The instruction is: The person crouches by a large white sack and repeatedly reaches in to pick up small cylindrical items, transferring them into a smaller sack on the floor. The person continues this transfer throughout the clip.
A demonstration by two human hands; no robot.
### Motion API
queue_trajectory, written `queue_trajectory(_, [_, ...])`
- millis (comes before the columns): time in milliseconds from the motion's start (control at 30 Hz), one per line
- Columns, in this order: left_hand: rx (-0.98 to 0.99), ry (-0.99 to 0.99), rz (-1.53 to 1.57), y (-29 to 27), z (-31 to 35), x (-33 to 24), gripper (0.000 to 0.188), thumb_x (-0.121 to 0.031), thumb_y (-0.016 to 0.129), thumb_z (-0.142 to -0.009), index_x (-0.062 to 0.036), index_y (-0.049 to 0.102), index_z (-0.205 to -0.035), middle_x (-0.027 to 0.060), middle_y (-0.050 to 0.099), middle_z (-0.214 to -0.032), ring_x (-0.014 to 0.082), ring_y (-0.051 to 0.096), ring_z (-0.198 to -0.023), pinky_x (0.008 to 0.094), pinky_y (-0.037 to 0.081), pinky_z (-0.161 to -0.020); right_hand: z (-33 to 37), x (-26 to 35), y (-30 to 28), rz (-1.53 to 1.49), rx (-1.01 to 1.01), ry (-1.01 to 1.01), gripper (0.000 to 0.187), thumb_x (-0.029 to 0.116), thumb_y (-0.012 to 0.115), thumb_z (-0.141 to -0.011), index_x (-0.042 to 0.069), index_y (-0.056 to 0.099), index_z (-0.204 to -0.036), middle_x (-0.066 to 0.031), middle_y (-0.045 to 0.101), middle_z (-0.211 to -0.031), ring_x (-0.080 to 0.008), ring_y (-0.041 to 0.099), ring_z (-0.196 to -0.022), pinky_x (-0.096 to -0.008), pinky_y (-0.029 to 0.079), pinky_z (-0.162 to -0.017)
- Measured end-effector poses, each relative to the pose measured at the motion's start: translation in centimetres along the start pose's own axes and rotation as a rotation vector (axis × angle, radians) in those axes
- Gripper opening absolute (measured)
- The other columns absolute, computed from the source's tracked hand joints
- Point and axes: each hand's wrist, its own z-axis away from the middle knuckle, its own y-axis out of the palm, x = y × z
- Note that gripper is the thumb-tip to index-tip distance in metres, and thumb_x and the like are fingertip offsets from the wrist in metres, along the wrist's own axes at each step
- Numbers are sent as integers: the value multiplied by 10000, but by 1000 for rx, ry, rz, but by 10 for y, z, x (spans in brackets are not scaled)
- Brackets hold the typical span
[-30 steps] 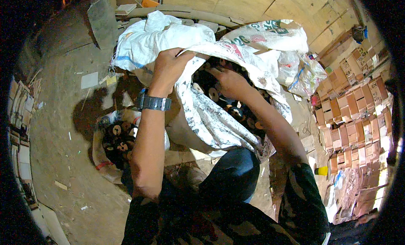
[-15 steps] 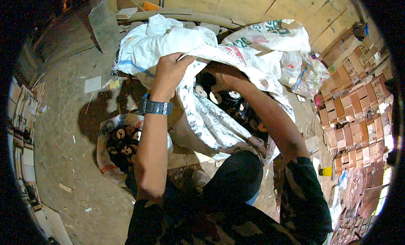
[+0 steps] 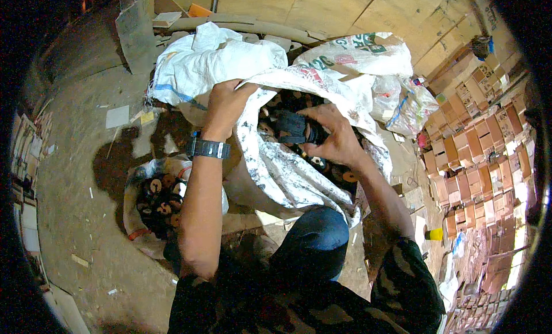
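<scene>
A large white woven sack point(image 3: 273, 167), smudged with black, stands in front of me with its mouth folded open. My left hand point(image 3: 226, 107), fingers closed, grips the sack's rim at the far left. Inside the mouth my right hand point(image 3: 338, 135) is closed around some black ribbed wheel-like pieces point(image 3: 292, 127); their exact number is hard to make out. More dark round pieces, some with tan faces point(image 3: 349, 176), lie in the sack below. To the left, a smaller plastic bag point(image 3: 133, 222) holds similar black pieces point(image 3: 163, 203) with brown and pale discs.
Another white sack with a blue stripe point(image 3: 190, 61) and a printed white sack point(image 3: 356, 58) lie behind. Beside them rests a clear plastic bag point(image 3: 397, 101). Stacked brown cartons point(image 3: 463, 161) and a yellow cup point(image 3: 434, 234) are at right. Scraps litter the dirt floor point(image 3: 103, 190).
My right hand has come up from deeper in the sack, bringing the black ribbed pieces into view. My left hand keeps its grip on the rim. The whole view has shifted slightly.
</scene>
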Motion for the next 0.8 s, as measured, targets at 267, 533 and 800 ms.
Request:
queue_trajectory(267, [27,36,-24,-2,-4,8,314,-222,667,-878,25,710,-1068,57,720,-953,144,640,-845,275,490,-772,-2,30,-5,-42,-125,12,609,226,788,-604,54,616,-1163,-155,629,-1122,-352,575,-1076,-429,471,-953])
queue_trajectory(533, [2,103,-55,11,-5,20,337,-304,634,-866,-6,700,-1010,111,702,-964,198,655,-855,332,503,-776,-87,130,47,-145,22,-351,630,227,744,-594,27,620,-1178,-192,648,-1143,-359,628,-1054,-420,475,-957])
queue_trajectory(800, [-69,48,34,20,-10,31,369,-347,689,-784,16,700,-849,176,690,-801,240,681,-749,380,518,-692,-83,143,63,-85,-23,-315,447,211,700,-722,19,656,-1122,-202,682,-1037,-353,646,-1010,-473,493,-909])
